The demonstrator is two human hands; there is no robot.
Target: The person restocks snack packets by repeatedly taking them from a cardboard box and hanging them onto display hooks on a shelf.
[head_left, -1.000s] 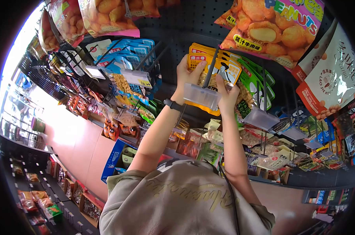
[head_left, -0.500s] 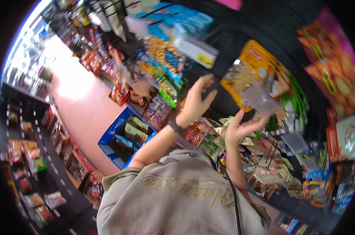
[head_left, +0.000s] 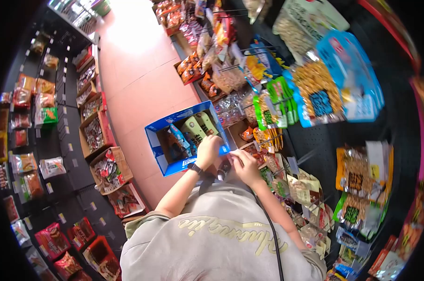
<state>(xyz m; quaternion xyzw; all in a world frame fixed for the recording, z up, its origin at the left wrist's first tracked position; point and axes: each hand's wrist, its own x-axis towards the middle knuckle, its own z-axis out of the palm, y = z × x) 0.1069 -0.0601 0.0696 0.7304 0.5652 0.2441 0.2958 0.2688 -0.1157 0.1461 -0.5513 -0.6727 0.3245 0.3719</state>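
Observation:
A blue box (head_left: pixel 154 146) stands in front of me, holding green packets (head_left: pixel 192 126) and a light blue packet (head_left: pixel 178 139). Over its near right part is my left hand (head_left: pixel 208 151), fingers curled and pointing into the box; whether they grip a packet is hidden. My right hand (head_left: pixel 244 166) is at the box's right corner, thumb and fingers drawn together near the rim; anything between them is too small to tell. A dark band circles my left wrist.
Hanging snack bags, among them a blue-topped nut bag (head_left: pixel 318 91) and yellow bags (head_left: pixel 361 172), fill the right rack. Dark shelves (head_left: pixel 76 180) with packets and cartons (head_left: pixel 110 171) run along the left. A pink tiled floor (head_left: pixel 135 89) lies between.
The view has turned left and down towards the blue box. Both hands have left the hanging yellow bags and come down to the box, their fingers now more closed.

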